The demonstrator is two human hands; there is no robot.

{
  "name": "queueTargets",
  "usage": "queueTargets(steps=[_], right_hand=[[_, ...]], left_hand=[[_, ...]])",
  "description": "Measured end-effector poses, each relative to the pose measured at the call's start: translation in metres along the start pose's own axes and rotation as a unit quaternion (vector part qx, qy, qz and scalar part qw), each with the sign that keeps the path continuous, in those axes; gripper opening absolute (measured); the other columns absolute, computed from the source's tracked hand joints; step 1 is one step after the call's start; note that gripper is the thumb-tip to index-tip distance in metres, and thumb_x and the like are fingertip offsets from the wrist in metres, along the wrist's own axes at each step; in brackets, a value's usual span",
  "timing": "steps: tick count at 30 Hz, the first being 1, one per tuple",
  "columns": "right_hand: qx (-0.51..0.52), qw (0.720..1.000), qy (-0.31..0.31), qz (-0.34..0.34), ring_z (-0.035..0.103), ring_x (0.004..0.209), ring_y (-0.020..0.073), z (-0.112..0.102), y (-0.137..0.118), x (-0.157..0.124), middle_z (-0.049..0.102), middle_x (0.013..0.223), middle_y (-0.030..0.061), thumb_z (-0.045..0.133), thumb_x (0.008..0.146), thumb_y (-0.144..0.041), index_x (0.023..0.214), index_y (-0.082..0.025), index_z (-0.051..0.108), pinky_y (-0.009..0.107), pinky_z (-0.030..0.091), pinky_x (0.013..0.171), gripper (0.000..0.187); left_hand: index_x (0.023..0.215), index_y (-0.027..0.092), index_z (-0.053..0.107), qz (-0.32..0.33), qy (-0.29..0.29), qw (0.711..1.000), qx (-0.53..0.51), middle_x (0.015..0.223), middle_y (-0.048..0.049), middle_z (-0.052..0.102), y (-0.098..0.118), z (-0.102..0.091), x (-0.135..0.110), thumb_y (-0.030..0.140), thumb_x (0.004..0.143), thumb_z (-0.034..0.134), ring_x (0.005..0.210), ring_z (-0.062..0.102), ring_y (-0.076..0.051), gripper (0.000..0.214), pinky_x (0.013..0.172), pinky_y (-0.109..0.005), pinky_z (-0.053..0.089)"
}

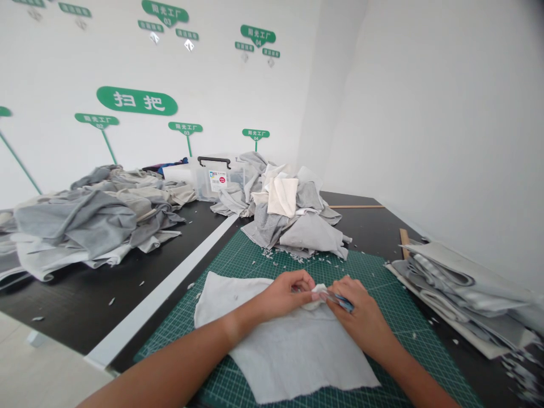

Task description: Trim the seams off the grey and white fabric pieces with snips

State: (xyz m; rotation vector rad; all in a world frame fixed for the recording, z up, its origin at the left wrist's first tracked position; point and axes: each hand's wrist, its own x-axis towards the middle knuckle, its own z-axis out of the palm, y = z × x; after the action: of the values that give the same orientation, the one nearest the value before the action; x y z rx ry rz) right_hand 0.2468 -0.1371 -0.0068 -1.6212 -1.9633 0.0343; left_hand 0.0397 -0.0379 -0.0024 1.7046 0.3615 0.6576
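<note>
A pale grey piece of cloth (297, 357) lies spread over the green cutting mat (170, 345) in front of me. My left hand (293, 292) pinches a bunched fold of it between thumb and fingers. Close beside it, my right hand (352, 303) is wrapped round a small pair of blue-handled scissors (343, 302). Their metal tip meets the pinched fold; the fingers cover much of the tool.
A heap of grey and cream cloths (312, 232) sits at the mat's far edge, with scraps around it. Another cloth heap (80, 221) is at left. Behind stands a clear plastic box (198, 184). Folded fabric (463, 289) is stacked at right, near a white wall.
</note>
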Motion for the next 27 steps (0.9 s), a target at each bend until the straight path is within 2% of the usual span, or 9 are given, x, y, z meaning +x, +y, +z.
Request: queueTargets(steps=[4, 6, 12, 15, 20, 27], right_hand=[[0.003, 1.000, -0.004, 0.003, 0.052, 0.085, 0.0209, 0.000, -0.002, 0.000, 0.059, 0.082, 0.0008, 0.054, 0.102, -0.030, 0.077, -0.023, 0.056, 0.035, 0.038, 0.078, 0.026], [0.005, 1.000, -0.008, 0.005, 0.053, 0.085, 0.0211, 0.000, -0.003, 0.000, 0.059, 0.083, 0.0008, 0.053, 0.102, -0.029, 0.078, -0.023, 0.056, 0.035, 0.038, 0.078, 0.025], [0.011, 1.000, -0.005, 0.006, 0.054, 0.086, 0.0215, 0.000, -0.001, 0.001, 0.061, 0.083, 0.0004, 0.053, 0.103, -0.033, 0.080, -0.024, 0.058, 0.036, 0.038, 0.080, 0.025], [0.009, 1.000, 0.009, 0.012, 0.054, 0.084, 0.0215, 0.003, 0.001, 0.000, 0.060, 0.082, 0.0004, 0.051, 0.104, -0.036, 0.080, -0.024, 0.057, 0.035, 0.038, 0.079, 0.027], [0.010, 0.999, 0.018, 0.026, 0.052, 0.080, 0.0213, 0.004, 0.001, 0.000, 0.058, 0.079, 0.0004, 0.048, 0.105, -0.040, 0.078, -0.024, 0.052, 0.036, 0.039, 0.080, 0.032], [0.014, 0.999, 0.006, 0.045, 0.053, 0.083, 0.0217, 0.003, 0.000, -0.001, 0.060, 0.082, 0.0006, 0.047, 0.105, -0.038, 0.077, -0.024, 0.050, 0.033, 0.039, 0.074, 0.032]], left_hand=[[0.098, 0.016, 0.068, -0.021, -0.008, 1.000, 0.007, 0.066, 0.0033, 0.049, 0.000, -0.001, 0.000, 0.053, 0.087, 0.067, 0.061, 0.042, -0.010, 0.039, 0.059, -0.023, 0.030], [0.097, 0.016, 0.068, -0.018, -0.005, 1.000, 0.017, 0.063, 0.0045, 0.045, -0.002, -0.001, 0.001, 0.052, 0.089, 0.066, 0.059, 0.038, -0.009, 0.037, 0.057, -0.023, 0.027], [0.095, 0.016, 0.067, 0.026, 0.052, 0.998, 0.025, 0.085, -0.0016, 0.063, -0.010, -0.001, 0.005, 0.041, 0.088, 0.069, 0.077, 0.055, -0.013, 0.026, 0.071, -0.024, 0.039], [0.094, 0.016, 0.066, 0.028, 0.052, 0.998, 0.021, 0.087, -0.0034, 0.066, -0.012, -0.001, 0.006, 0.040, 0.089, 0.069, 0.082, 0.059, -0.015, 0.025, 0.076, -0.026, 0.042], [0.096, 0.017, 0.068, 0.028, 0.049, 0.997, 0.046, 0.085, -0.0029, 0.067, -0.010, -0.002, 0.004, 0.039, 0.089, 0.068, 0.080, 0.059, -0.015, 0.023, 0.076, -0.026, 0.041], [0.100, 0.017, 0.072, 0.013, 0.048, 0.996, 0.070, 0.078, -0.0012, 0.063, -0.009, -0.001, 0.003, 0.043, 0.089, 0.067, 0.067, 0.049, -0.012, 0.029, 0.063, -0.024, 0.035]])
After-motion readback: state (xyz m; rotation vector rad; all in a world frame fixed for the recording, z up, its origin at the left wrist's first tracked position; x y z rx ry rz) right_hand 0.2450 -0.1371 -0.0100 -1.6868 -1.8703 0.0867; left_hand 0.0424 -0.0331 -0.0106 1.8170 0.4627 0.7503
